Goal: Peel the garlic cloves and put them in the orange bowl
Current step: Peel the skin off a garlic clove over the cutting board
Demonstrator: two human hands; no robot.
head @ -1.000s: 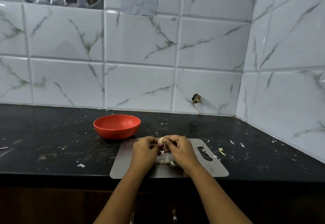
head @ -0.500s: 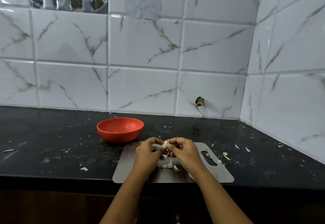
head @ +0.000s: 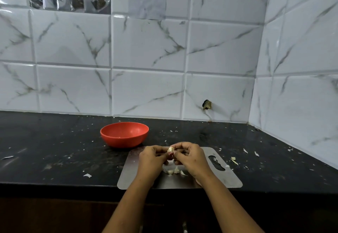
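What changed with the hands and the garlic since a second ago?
Nothing much moved. The left hand and right hand still pinch the same garlic clove above the steel cutting board. The orange bowl and the loose cloves on the board stayed put.

A small pale garlic clove [head: 170,149] is held above a few loose whitish cloves [head: 173,171], the round orange bowl [head: 124,134] upright nearby, left.
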